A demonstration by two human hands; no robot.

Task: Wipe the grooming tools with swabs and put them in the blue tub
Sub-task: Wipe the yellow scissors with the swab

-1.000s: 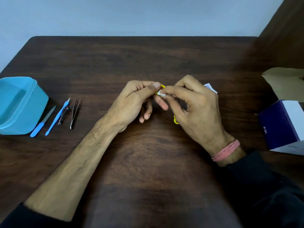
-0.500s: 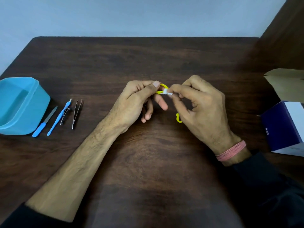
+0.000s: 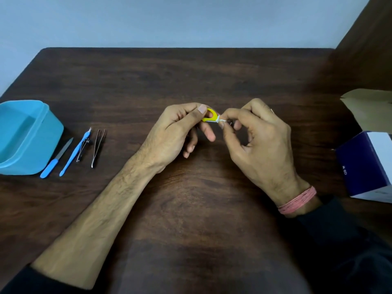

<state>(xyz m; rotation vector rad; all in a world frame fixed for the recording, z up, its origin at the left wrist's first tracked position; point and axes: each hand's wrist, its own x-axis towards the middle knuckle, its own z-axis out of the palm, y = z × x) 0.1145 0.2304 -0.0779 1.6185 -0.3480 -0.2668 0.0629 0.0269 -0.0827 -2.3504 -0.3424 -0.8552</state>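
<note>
On the dark wooden desk (image 3: 191, 209), a light-blue plastic tub (image 3: 27, 136) is seen far left of the left hand (image 3: 176, 132). A small yellow-handled scissors (image 3: 209, 117) is pinched there, lying crosswise, while a white swab (image 3: 219, 120) is gripped against it by the right hand (image 3: 258, 141).

One blue tub (image 3: 45, 132), four loose tools beside it, one yellow-handled tool (image 3: 210, 117), two boxes.
</note>
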